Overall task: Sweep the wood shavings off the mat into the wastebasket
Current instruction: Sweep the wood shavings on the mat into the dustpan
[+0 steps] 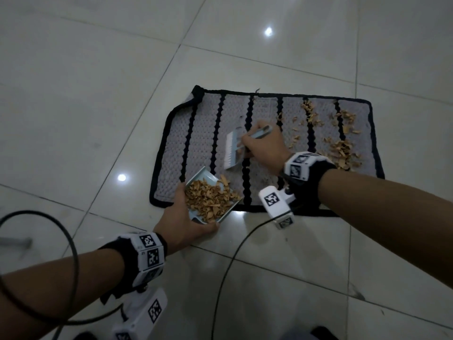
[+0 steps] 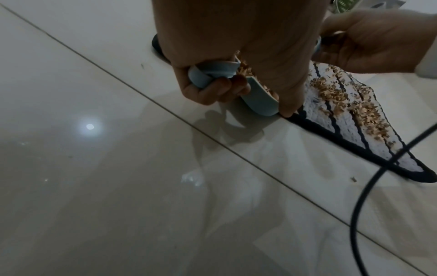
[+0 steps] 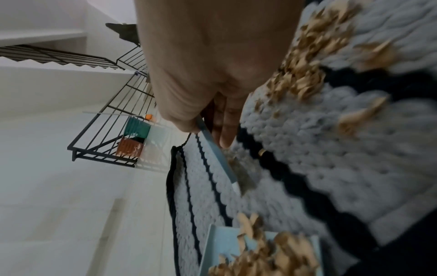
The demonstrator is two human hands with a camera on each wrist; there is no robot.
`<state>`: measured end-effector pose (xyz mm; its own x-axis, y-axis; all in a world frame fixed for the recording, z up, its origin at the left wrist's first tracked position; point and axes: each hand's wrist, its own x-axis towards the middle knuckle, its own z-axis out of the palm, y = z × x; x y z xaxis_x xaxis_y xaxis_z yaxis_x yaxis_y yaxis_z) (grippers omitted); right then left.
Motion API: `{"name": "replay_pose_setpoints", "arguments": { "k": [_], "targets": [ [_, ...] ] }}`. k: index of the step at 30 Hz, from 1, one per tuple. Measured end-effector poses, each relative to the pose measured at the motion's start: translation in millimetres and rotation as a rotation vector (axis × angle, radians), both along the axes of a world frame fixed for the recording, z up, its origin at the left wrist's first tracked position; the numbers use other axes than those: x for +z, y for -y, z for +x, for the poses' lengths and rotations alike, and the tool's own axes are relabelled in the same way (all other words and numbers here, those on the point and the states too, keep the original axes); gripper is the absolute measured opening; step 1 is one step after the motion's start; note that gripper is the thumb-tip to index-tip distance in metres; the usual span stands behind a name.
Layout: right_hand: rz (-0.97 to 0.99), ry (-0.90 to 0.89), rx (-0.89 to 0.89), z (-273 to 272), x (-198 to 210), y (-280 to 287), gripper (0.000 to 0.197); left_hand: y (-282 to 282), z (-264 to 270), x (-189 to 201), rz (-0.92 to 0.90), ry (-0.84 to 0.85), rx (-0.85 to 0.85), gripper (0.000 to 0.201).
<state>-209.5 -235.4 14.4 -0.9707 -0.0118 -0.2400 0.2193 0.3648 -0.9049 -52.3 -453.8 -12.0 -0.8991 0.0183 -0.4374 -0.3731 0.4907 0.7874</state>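
A grey mat (image 1: 203,133) with black stripes and a black border lies on the tiled floor. Wood shavings (image 1: 342,148) are scattered over its right part. My left hand (image 1: 181,222) grips a light blue dustpan (image 1: 199,179) heaped with shavings (image 1: 208,198), at the mat's near edge; in the left wrist view its fingers (image 2: 212,91) curl round the dustpan (image 2: 257,104). My right hand (image 1: 263,146) holds a small light blue brush (image 1: 232,149) with white bristles over the mat's middle. In the right wrist view the brush (image 3: 217,153) points down the mat (image 3: 307,149) above the dustpan (image 3: 224,246). No wastebasket is in view.
Glossy white floor tiles (image 1: 98,94) surround the mat. A black cable (image 1: 235,253) trails across the floor by my right wrist, another cable (image 1: 71,253) loops over my left arm. The right wrist view shows a black metal rack (image 3: 106,127) with coloured boxes far off.
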Motion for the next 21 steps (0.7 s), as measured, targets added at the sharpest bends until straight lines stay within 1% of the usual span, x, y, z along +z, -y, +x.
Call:
{"name": "replay_pose_setpoints", "arguments": {
  "k": [4, 7, 9, 11, 14, 16, 19, 21],
  "targets": [
    [0.104, 0.020, -0.100, 11.7, 7.8, -45.2, 0.027, -0.6, 0.1, -1.1, -0.021, 0.023, -0.006, 0.123],
    [0.035, -0.003, -0.174, 16.2, 13.7, -64.0, 0.026, -1.8, 0.3, 2.5, -0.028, 0.026, -0.016, 0.118],
    [-0.024, -0.031, -0.201, 14.9, 16.4, -56.5, 0.025, -1.8, 0.9, 3.7, -0.033, 0.021, -0.027, 0.119],
    [-0.050, -0.036, -0.177, 12.5, 18.5, -37.0, 0.022, -1.1, 1.3, 2.7, -0.040, 0.025, -0.035, 0.121],
    [-0.071, -0.004, -0.032, 12.4, 15.8, -5.1, 0.017, 0.8, 1.2, 0.1, -0.055, 0.033, -0.037, 0.130],
    [-0.051, 0.001, 0.043, 12.8, 11.0, 2.3, 0.016, 1.0, 1.2, -0.6, -0.081, 0.032, -0.045, 0.131],
    [0.007, 0.024, 0.042, 13.0, 7.0, -17.9, 0.018, -0.2, 0.4, 0.0, -0.095, 0.035, -0.048, 0.135],
    [0.046, 0.032, 0.008, 13.4, 6.1, -43.7, 0.017, 0.1, -1.6, 0.4, -0.094, 0.028, -0.055, 0.132]
  ]
}}
